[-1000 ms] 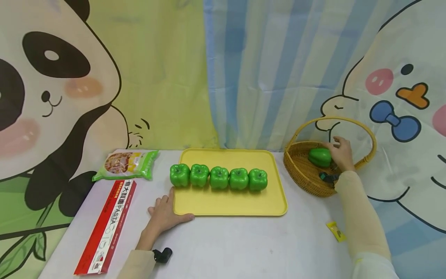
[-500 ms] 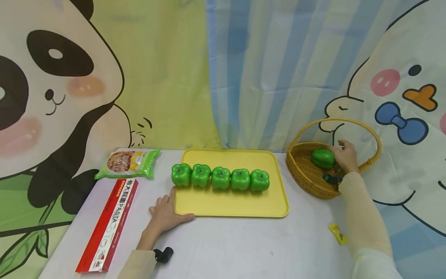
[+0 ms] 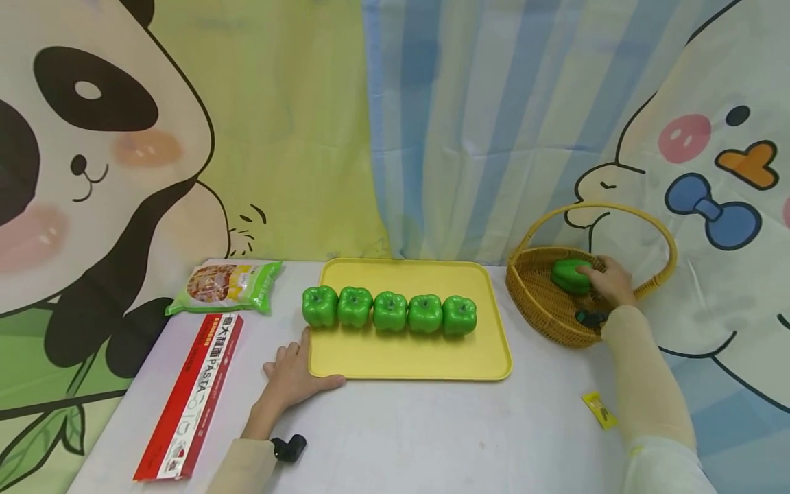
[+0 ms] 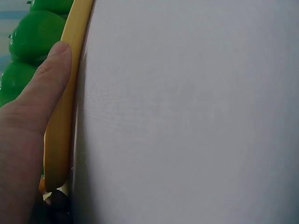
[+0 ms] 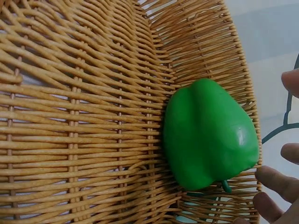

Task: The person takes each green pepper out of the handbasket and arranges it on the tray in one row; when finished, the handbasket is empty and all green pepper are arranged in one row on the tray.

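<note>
At the tray's front left corner lies my left hand (image 3: 293,377), fingers spread along the left side and thumb (image 4: 51,70) against the front rim of the yellow tray (image 3: 407,360). Several green bell peppers (image 3: 390,312) stand in a row on that tray, stems up. My right hand (image 3: 611,280) reaches into a wicker basket (image 3: 531,305) on the right. One green bell pepper (image 5: 210,135) lies on its side in there, against the woven wall. In the right wrist view my fingers (image 5: 278,182) are spread, fingertips close by the pepper's stem end.
A red and white pasta box (image 3: 188,398) and a green-edged food packet (image 3: 225,287) lie on the left. A small yellow packet (image 3: 599,409) lies near my right forearm. The basket's tall handle (image 3: 592,205) arches over it; a printed curtain (image 3: 444,137) hangs behind.
My right hand has lowered in the basket beside the pepper, its thumb now overlapping the pepper in the head view. My left hand stays at the tray corner. The head view shifted slightly.
</note>
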